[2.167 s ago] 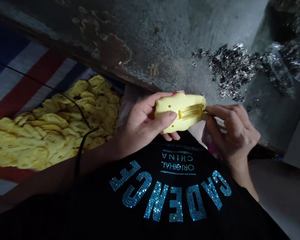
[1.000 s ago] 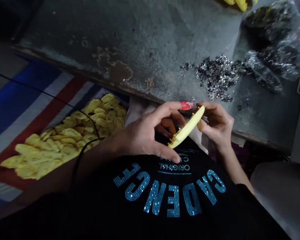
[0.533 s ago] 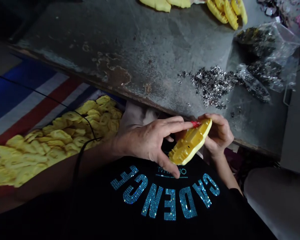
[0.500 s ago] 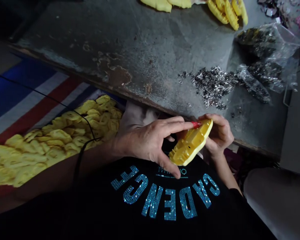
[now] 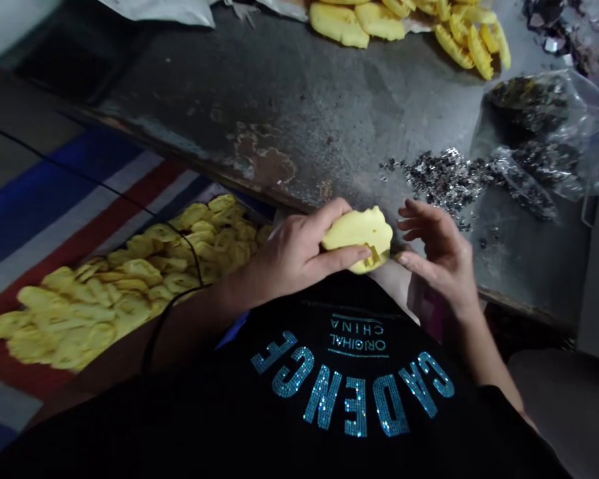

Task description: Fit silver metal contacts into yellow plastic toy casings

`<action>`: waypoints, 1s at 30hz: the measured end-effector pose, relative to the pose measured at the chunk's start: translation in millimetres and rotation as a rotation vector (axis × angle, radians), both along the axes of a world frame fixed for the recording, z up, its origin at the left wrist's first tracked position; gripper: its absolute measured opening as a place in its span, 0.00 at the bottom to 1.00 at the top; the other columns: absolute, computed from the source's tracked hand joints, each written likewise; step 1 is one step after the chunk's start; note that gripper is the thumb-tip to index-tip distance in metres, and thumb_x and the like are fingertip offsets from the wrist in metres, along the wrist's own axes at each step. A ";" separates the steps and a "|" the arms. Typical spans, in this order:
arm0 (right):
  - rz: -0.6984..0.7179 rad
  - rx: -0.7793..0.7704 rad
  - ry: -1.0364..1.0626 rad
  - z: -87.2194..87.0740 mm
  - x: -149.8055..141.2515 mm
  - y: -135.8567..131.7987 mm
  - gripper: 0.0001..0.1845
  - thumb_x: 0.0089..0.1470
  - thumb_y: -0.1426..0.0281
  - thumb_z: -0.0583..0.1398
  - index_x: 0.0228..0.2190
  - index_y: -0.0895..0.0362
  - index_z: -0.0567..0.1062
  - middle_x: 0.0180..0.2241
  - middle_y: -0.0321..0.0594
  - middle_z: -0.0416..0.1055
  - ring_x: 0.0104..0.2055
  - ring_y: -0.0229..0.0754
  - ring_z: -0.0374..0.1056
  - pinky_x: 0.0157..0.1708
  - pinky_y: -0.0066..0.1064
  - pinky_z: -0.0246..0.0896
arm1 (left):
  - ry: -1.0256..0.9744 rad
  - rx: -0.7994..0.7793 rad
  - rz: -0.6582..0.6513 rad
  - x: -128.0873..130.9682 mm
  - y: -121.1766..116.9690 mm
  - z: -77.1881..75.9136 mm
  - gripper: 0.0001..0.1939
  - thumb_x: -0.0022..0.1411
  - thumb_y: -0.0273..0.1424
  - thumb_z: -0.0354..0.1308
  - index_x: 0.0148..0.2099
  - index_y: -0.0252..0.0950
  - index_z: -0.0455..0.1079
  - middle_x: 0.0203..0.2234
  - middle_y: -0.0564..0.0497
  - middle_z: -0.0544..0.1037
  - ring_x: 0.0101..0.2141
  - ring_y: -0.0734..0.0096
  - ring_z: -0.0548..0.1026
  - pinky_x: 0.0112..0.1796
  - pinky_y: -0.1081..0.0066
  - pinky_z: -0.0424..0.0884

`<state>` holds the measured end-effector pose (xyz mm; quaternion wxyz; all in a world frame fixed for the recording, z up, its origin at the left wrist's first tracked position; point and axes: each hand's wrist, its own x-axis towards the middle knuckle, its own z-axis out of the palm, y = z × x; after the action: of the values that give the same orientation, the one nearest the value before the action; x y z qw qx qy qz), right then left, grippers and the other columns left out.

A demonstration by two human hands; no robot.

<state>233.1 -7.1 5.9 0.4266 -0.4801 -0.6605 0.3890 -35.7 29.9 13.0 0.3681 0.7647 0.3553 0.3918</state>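
Observation:
My left hand point(image 5: 307, 249) is closed around a yellow moulded plastic shell point(image 5: 357, 229), its thumb lying across the near face beside a small opening. The shell's smooth outer side faces up, and its hollow side is hidden. Just to the right, my right hand point(image 5: 439, 256) is apart from the shell, with thumb and fingers spread and nothing visible between them. Beyond that hand, a pile of small shiny metal pieces point(image 5: 446, 176) lies on the worn metal table point(image 5: 194, 100).
A heap of yellow shells point(image 5: 130, 279) lies in a striped sheet point(image 5: 114, 179) at left. More yellow shells point(image 5: 339, 23) sit at the table's far side. Clear plastic bags point(image 5: 544, 126) of metal bits stand at right. A black cable point(image 5: 104, 193) crosses near my left arm.
The yellow shell has turned from its hollow side to its smooth outer side. My right hand has let go of it and opened. The view has shifted slightly.

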 end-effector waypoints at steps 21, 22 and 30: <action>0.076 -0.424 0.341 -13.8 -31.5 -5.3 0.20 0.61 0.52 0.73 0.47 0.52 0.83 0.37 0.37 0.84 0.36 0.39 0.79 0.35 0.31 0.76 | -0.519 0.006 0.062 -14.8 -28.7 -74.7 0.52 0.51 0.50 0.80 0.74 0.44 0.68 0.67 0.44 0.75 0.61 0.47 0.79 0.61 0.53 0.81; -0.004 -0.272 0.129 -12.1 -18.2 -3.0 0.16 0.63 0.55 0.71 0.47 0.51 0.84 0.39 0.38 0.84 0.38 0.42 0.79 0.39 0.35 0.77 | -0.585 -0.030 0.076 -13.4 -26.8 -73.9 0.49 0.51 0.48 0.79 0.72 0.43 0.69 0.66 0.44 0.76 0.60 0.48 0.80 0.59 0.55 0.83; -0.057 0.222 -0.802 -30.8 43.6 42.3 0.13 0.71 0.66 0.61 0.47 0.52 0.86 0.41 0.44 0.81 0.44 0.51 0.75 0.47 0.44 0.69 | -0.681 -0.408 -0.055 -13.5 -18.1 -75.7 0.39 0.58 0.47 0.75 0.67 0.43 0.71 0.61 0.44 0.82 0.59 0.42 0.83 0.52 0.54 0.87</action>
<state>276.7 35.2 -24.8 0.1952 -0.5627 -0.7988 0.0854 -49.2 11.8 -62.7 0.6195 0.5115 0.2629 0.5343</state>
